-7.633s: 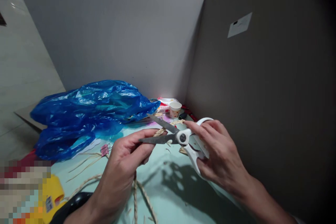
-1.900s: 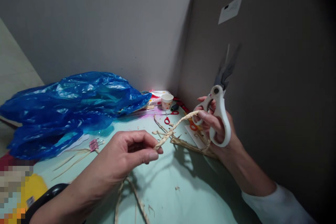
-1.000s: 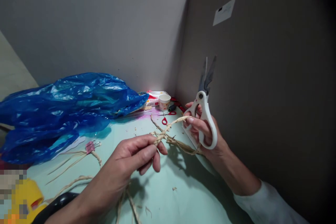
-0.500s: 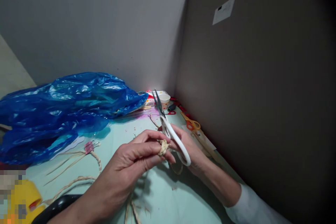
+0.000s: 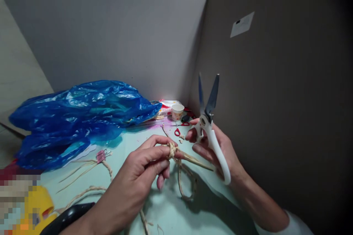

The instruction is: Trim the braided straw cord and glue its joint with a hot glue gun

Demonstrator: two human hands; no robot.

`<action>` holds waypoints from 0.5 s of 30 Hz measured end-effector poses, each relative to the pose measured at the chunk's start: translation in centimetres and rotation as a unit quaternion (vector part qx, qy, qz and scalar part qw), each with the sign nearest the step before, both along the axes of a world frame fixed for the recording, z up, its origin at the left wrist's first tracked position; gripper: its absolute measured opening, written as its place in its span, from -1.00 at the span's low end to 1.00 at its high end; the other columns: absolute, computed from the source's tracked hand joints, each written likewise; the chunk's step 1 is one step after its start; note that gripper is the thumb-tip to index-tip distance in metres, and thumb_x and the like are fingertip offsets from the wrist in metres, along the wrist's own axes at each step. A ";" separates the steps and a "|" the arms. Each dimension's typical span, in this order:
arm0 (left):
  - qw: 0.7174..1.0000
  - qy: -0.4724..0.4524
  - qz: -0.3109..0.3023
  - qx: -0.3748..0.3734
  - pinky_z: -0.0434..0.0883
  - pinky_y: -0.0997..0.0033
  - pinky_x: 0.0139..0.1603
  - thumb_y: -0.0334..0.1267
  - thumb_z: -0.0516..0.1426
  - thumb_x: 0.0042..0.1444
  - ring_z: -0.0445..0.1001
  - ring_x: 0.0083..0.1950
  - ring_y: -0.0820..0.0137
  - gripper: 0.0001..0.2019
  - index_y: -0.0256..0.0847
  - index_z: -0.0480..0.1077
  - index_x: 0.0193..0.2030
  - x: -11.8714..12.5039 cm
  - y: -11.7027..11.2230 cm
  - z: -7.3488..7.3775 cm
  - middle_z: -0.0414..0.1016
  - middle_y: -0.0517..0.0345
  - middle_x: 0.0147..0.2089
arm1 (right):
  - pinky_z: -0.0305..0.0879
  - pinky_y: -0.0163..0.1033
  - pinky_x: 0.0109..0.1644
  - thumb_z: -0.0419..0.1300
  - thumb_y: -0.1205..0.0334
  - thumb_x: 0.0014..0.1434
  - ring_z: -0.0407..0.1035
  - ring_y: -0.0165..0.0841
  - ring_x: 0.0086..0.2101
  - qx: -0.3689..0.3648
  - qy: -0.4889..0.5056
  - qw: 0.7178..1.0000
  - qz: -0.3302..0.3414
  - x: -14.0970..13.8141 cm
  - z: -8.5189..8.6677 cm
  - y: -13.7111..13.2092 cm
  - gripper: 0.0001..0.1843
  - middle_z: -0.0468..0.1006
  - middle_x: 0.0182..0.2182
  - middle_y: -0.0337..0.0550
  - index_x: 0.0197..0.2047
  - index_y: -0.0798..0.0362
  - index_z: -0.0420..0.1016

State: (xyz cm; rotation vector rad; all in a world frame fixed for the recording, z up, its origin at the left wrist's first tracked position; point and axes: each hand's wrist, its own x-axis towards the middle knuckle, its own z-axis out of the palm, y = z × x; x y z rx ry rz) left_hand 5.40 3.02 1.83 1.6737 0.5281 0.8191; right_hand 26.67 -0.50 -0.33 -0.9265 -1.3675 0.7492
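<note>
1. The left hand (image 5: 143,169) pinches a knot of twisted straw cord (image 5: 172,150) between thumb and fingertips, held above the pale green table (image 5: 176,209).
2. From the knot, the cord drops in a loop (image 5: 187,187) toward the table, and a few loose strands poke right toward the other hand.
3. The right hand (image 5: 217,150) is closed around the white handles of the scissors (image 5: 211,125) — blades pointing up and slightly apart, in front of the grey partition (image 5: 275,99).
4. The scissor blades are clear of the cord; the right fingers sit just beside the loose strands, though I cannot tell if they touch.
5. More cord (image 5: 82,191) trails across the table on the left, near a pink binder clip (image 5: 101,156) with thin straw strands beside it.
6. A crumpled blue plastic bag (image 5: 82,114) lies at the back left of the table, well apart from both hands.
7. In the far corner stand a small paper cup (image 5: 177,111) and a flat box (image 5: 167,106) — a pair of small red-handled scissors (image 5: 178,131) lies just in front of them.
8. A dark wristband (image 5: 66,216) shows on the left wrist, and a white sleeve (image 5: 289,224) on the right arm.
9. A yellow object (image 5: 41,202) lies at the lower left edge, partly blurred.
10. A small white label (image 5: 242,24) is stuck on the right partition, above the scissors.
</note>
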 end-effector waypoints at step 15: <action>0.996 0.082 -0.032 0.023 0.30 0.41 0.05 -0.17 0.08 0.33 0.44 0.01 0.28 -0.80 -0.12 0.53 -0.17 0.2 0.2 -0.8 0.48 0.12 -0.06 | 0.42 -0.30 -0.35 0.47 0.30 -0.03 0.41 -0.42 -0.45 -0.065 0.049 0.996 0.046 -2.6 -0.9 -0.3 -0.57 0.47 -0.41 -0.33 -0.11 -0.07 0.46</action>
